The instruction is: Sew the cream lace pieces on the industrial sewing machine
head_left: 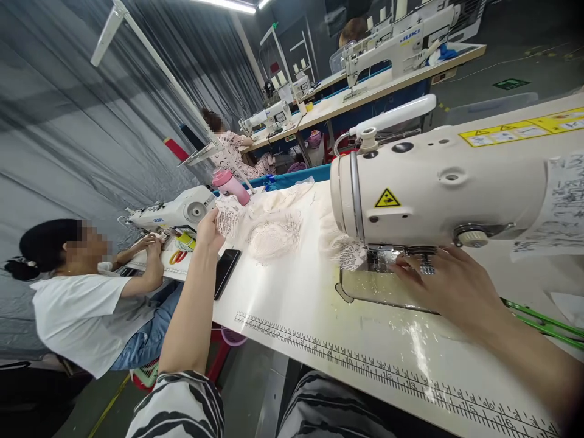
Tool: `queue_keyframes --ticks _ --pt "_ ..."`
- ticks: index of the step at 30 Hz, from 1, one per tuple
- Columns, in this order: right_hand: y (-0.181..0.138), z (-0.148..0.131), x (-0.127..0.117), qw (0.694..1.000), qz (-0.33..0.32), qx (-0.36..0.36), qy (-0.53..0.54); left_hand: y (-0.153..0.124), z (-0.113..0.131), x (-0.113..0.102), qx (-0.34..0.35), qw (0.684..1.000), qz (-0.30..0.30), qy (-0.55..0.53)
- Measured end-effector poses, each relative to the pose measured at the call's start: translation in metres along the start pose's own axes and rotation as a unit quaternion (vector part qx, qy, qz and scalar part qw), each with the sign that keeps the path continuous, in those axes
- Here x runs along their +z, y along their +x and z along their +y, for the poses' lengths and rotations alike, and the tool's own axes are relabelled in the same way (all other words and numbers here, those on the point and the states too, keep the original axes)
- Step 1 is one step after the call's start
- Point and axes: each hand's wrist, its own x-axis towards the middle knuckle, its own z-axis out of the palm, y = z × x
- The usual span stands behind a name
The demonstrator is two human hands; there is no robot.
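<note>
My left hand [208,230] reaches out over the table's left edge and grips the near end of a pile of white lace pieces [267,228]. A black phone [226,271] lies just beside that hand. My right hand [449,283] rests flat on the metal needle plate [374,291] under the head of the white sewing machine [447,182], fingers spread, next to the presser foot. A bit of lace [349,252] sits at the needle, left of my fingertips.
A printed ruler [392,377] runs along the table's near edge. A pink bottle [230,184] stands at the far left. A person in a white shirt [86,304] works at the neighbouring machine [176,210] on the left. More machines and people are behind.
</note>
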Motion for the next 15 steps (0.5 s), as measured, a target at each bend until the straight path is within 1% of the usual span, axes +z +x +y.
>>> queue_keyframes --ticks 1,3,4,5,8,10,11,12,13,14,15 --pt "0.0 0.0 0.0 1.0 -0.003 0.0 0.001 -0.008 0.006 0.002 -0.003 1.0 -0.012 -0.003" --pt "0.0 -0.001 -0.001 1.0 -0.019 0.007 0.002 -0.032 0.012 0.009 -0.019 0.998 -0.06 0.002" --pt "-0.001 -0.001 -0.002 0.999 -0.038 0.012 0.001 -0.046 0.012 0.014 -0.03 0.995 -0.095 0.009" --pt "-0.001 -0.001 -0.003 0.998 -0.067 0.02 0.001 -0.061 0.01 0.02 -0.039 0.988 -0.148 0.024" --pt "-0.003 -0.002 -0.004 0.988 -0.144 0.05 0.011 -0.106 -0.009 0.044 -0.085 0.948 -0.298 0.077" --pt "-0.004 -0.002 -0.002 0.985 -0.154 0.069 0.028 -0.13 -0.031 0.062 -0.111 0.915 -0.369 0.121" --pt "-0.005 -0.002 -0.002 0.984 -0.152 0.08 0.037 -0.14 -0.043 0.071 -0.109 0.897 -0.399 0.153" --pt "-0.005 -0.002 -0.001 0.983 -0.152 0.091 0.046 -0.148 -0.055 0.08 -0.093 0.878 -0.425 0.196" --pt "-0.005 -0.002 -0.001 0.981 -0.154 0.101 0.053 -0.154 -0.067 0.088 -0.06 0.858 -0.445 0.249" --pt "-0.005 -0.002 -0.001 0.98 -0.157 0.109 0.058 -0.158 -0.077 0.096 -0.01 0.836 -0.454 0.307" --pt "-0.005 -0.002 -0.002 0.979 -0.157 0.116 0.06 -0.16 -0.086 0.103 0.056 0.812 -0.454 0.362"
